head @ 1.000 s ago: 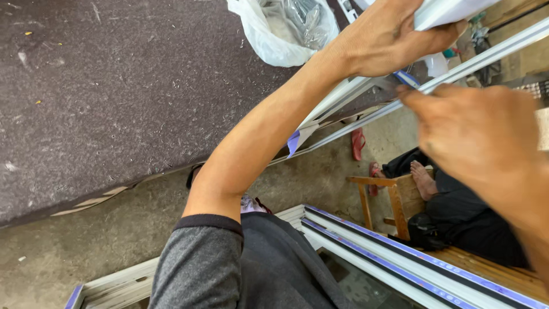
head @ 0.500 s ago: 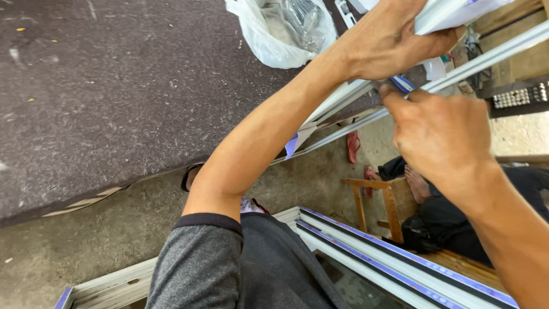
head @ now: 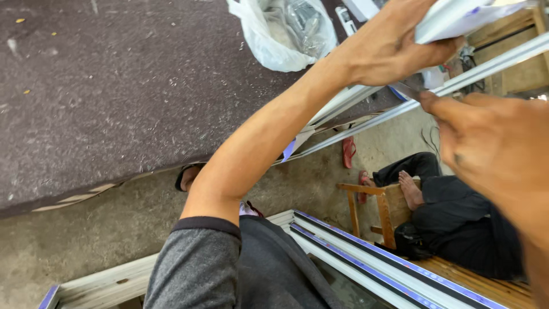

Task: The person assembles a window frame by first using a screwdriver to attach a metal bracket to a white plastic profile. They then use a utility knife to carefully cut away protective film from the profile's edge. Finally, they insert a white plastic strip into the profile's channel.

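My left hand reaches up and to the right and is closed around the end of a white frame profile above the dark table. My right hand is just below and to the right of it, large and close to the camera. Its fingertips pinch a thin dark strip that runs off the underside of the profile. A long white rail passes between the two hands.
A clear plastic bag of small parts lies on the dark felt table. White frame profiles with blue film lie below me. Another person's legs rest by a wooden stool. Red sandals lie on the concrete floor.
My right hand came in to the profile's edge, then drew back to the right and nearer the camera with the strip pinched. My left hand keeps its hold on the profile.
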